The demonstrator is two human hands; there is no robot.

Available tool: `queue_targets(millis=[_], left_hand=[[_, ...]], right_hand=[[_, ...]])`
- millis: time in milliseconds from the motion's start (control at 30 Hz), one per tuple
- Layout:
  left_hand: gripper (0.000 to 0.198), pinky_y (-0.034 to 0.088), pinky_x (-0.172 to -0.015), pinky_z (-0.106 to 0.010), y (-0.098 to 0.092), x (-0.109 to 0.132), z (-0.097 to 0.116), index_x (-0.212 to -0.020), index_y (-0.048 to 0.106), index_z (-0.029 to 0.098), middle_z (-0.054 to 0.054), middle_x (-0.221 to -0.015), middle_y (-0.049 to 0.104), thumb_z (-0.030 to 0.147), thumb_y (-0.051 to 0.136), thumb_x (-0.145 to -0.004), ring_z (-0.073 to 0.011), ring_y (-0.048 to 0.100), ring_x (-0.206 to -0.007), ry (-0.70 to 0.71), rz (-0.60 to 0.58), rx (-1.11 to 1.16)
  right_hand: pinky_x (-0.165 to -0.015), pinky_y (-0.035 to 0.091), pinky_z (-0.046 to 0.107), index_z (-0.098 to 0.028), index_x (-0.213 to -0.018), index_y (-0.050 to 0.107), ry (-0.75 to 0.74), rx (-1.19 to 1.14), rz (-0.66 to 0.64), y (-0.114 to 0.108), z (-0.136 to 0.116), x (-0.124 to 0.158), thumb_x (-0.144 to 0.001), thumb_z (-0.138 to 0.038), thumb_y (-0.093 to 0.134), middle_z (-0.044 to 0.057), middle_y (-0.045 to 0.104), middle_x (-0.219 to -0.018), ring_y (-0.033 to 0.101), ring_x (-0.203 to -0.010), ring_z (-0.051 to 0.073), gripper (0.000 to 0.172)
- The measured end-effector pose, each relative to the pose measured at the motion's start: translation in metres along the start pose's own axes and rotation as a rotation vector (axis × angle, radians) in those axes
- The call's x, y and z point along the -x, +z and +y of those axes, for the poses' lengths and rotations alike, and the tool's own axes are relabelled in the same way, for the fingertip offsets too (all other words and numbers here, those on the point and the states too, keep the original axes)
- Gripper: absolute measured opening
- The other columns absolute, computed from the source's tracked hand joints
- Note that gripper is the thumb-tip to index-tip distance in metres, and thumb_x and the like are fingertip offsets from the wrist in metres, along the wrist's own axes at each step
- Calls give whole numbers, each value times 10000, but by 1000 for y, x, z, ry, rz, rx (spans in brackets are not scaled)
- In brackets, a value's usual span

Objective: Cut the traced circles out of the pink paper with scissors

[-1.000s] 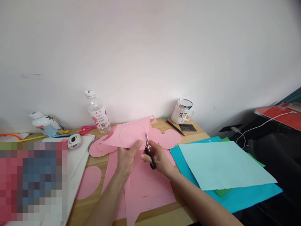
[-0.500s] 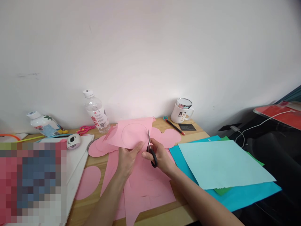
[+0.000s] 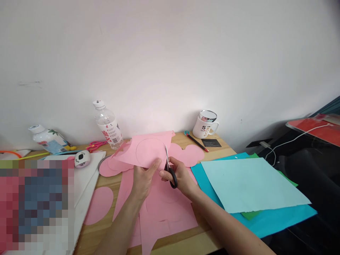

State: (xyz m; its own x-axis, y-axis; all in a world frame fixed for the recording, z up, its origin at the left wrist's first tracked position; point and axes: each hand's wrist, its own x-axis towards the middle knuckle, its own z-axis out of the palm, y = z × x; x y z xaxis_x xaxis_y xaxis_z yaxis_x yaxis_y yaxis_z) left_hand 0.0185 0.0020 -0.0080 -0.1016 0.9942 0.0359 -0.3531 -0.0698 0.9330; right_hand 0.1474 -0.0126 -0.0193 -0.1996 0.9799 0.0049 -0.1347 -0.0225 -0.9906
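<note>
My left hand (image 3: 145, 179) pinches the lower edge of a pink paper sheet (image 3: 150, 150), thumb on top. A round outline is drawn on that sheet. My right hand (image 3: 180, 175) is closed round the black handles of a pair of scissors (image 3: 172, 177). Their blades point away from me and lie at the sheet's right side, close to the drawn circle. Below the hands lie larger pink sheets (image 3: 170, 216) with cut edges. Pink paper circles (image 3: 195, 156) rest to the right behind them, and one round pink piece (image 3: 100, 204) lies at the left.
A clear plastic bottle (image 3: 107, 124) and a white mug (image 3: 205, 124) stand by the wall. Blue and green sheets (image 3: 255, 184) are stacked at the right. A black-and-red pencil (image 3: 197, 142), pink scissors (image 3: 96, 145) and a small white device (image 3: 82, 159) lie on the wooden table (image 3: 106, 184).
The scissor blades look closer together than before and tilt slightly more to the left. Both hands keep nearly the same place, and the view has shifted a little.
</note>
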Motion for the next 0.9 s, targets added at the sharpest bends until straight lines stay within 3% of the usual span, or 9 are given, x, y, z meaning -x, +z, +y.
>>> queue_targets(millis=[167, 467, 900], left_hand=[[599, 457, -928, -386, 1, 0, 4, -1134, 631, 190, -88, -1054, 714, 275, 821, -572, -275, 616, -1068, -8, -25, -39], [624, 445, -951, -402, 1, 1, 5, -1180, 602, 193, -96, -1104, 695, 298, 805, -600, -291, 588, -1120, 1, -57, -74], [599, 453, -943, -394, 0, 1, 4, -1171, 601, 193, -88, -1064, 700, 291, 795, -613, -276, 599, -1092, 5, -72, -64]], right_hand=[[-451, 286, 208, -206, -855, 525, 0, -4, -23, -5, -2, 0, -572, -476, 833, -72, 437, -604, 375, -532, 92, 498], [-468, 273, 208, -214, -813, 500, -30, -49, -53, -5, -1, -1, -601, -452, 824, -80, 356, -605, 345, -550, 92, 454], [-442, 252, 211, -200, -824, 538, -8, -17, -44, -7, 2, -2, -629, -428, 811, -62, 483, -604, 326, -512, 81, 406]])
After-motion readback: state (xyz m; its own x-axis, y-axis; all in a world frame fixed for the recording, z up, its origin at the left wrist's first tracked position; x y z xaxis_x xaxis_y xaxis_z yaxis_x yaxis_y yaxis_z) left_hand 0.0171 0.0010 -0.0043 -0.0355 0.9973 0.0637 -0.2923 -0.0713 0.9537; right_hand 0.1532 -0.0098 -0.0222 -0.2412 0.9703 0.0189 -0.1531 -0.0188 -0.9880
